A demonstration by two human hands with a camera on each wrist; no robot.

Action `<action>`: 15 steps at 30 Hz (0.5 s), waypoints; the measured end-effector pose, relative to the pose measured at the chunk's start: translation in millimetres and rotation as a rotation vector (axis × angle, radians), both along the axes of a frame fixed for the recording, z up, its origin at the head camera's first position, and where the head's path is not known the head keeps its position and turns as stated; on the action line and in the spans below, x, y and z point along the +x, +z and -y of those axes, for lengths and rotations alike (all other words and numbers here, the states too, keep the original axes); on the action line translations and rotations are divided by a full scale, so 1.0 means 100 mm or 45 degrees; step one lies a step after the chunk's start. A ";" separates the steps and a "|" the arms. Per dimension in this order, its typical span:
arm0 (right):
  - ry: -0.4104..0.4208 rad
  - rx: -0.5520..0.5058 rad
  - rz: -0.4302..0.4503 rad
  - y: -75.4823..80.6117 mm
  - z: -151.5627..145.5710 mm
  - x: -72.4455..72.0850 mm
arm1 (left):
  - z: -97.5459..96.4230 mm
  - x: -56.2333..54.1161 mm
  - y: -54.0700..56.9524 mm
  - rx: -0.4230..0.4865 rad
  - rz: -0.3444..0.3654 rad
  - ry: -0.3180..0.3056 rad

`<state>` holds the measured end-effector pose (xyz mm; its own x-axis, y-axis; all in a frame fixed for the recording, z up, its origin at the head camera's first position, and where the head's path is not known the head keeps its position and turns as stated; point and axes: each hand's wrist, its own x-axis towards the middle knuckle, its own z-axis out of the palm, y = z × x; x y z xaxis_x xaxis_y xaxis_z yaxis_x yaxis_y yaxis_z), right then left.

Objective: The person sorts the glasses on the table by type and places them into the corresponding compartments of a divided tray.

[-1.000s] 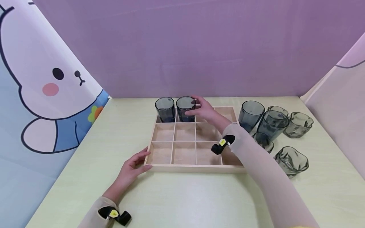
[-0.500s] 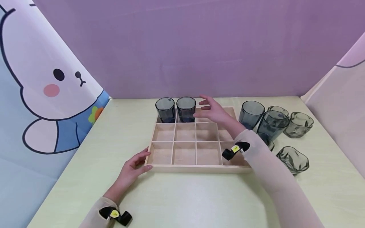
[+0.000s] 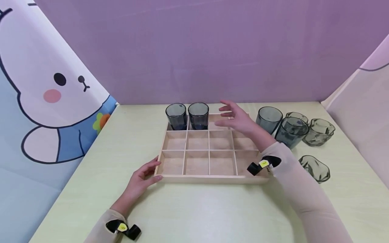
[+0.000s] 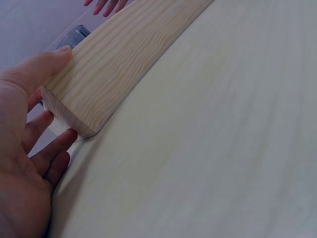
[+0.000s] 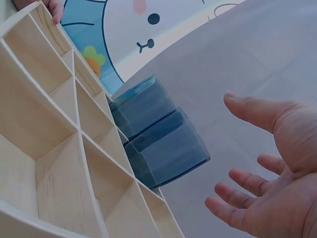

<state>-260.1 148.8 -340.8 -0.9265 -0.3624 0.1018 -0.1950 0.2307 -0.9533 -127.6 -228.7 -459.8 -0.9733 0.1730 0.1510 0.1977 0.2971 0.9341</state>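
- Drawing off rightward since the earlier frame, the right hand (image 3: 241,120) is leaving the nearer glass (image 3: 199,118); it and the farther glass (image 3: 177,118) are standing upright in rear compartments to its left.
- The tray (image 3: 209,180) is stretching lengthwise from the left hand (image 3: 139,182), which is pinching its near corner, to beneath the right forearm.
- Over the tray's rear right part, the right hand is spreading its fingers, holding nothing; it is lying nearer than the left to the tall glasses (image 3: 269,119) and wavy glasses (image 3: 319,133) on its right.
- The right wrist view is showing its gap from the tray glasses; the left wrist view, lower fingertips (image 4: 69,136) the head view is hiding.
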 end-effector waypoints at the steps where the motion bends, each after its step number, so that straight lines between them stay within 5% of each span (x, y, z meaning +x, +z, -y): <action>1: 0.001 0.003 -0.007 0.01 -0.02 0.01 | 0.00 0.00 0.00 0.001 0.000 -0.001; 15: -0.021 0.038 -0.051 0.05 -0.30 0.21 | 0.00 0.00 0.00 0.000 0.011 0.006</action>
<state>-239.3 179.0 -335.7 -0.9278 -0.3503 0.1283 -0.2288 0.2625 -0.9374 -127.4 -228.4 -460.2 -0.9754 0.1682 0.1423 0.1879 0.2980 0.9359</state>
